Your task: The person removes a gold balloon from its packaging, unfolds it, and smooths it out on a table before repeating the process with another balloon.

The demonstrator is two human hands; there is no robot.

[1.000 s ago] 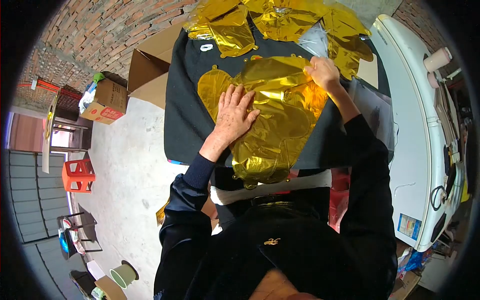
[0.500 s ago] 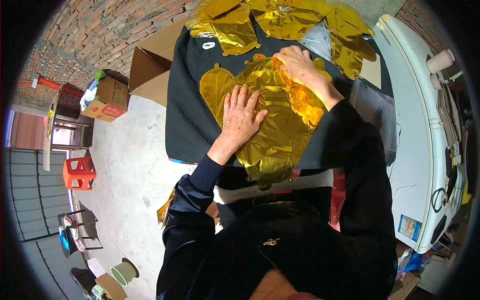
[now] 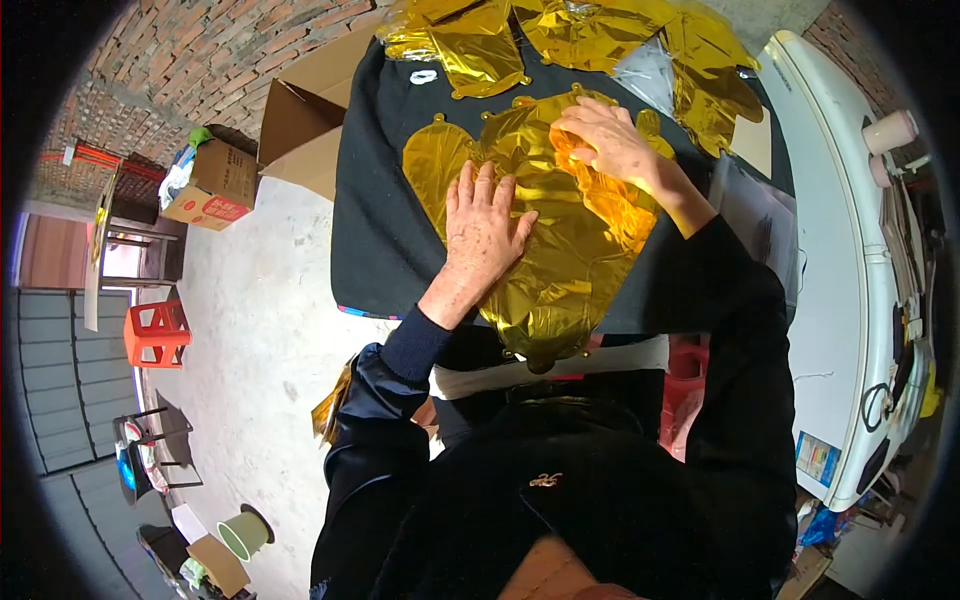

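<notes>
A flat gold foil balloon (image 3: pixel 540 270) with small round tabs along its edge lies on a black cloth-covered table (image 3: pixel 375 230). My left hand (image 3: pixel 480 225) rests flat on its left part, fingers stretched out. Over the upper right part, my right hand (image 3: pixel 610 145) touches the foil with loosely bent fingers somewhat apart. I make out nothing held in it, though its palm side is hidden. Below that hand the foil shows a wrinkled, bright orange patch (image 3: pixel 615 205), which looks like a reflection.
More gold foil pieces (image 3: pixel 480 50) lie along the table's far edge, with clear plastic (image 3: pixel 645 75) among them. Clear sheets (image 3: pixel 755 215) sit at the right, beside a white appliance (image 3: pixel 825 270). An opened cardboard box (image 3: pixel 300 130) and a red stool (image 3: pixel 157 333) stand left.
My right hand has shifted slightly toward me and to the right, its fingers now farther apart. My left hand stays pressed on the foil. The whole view has shifted a little.
</notes>
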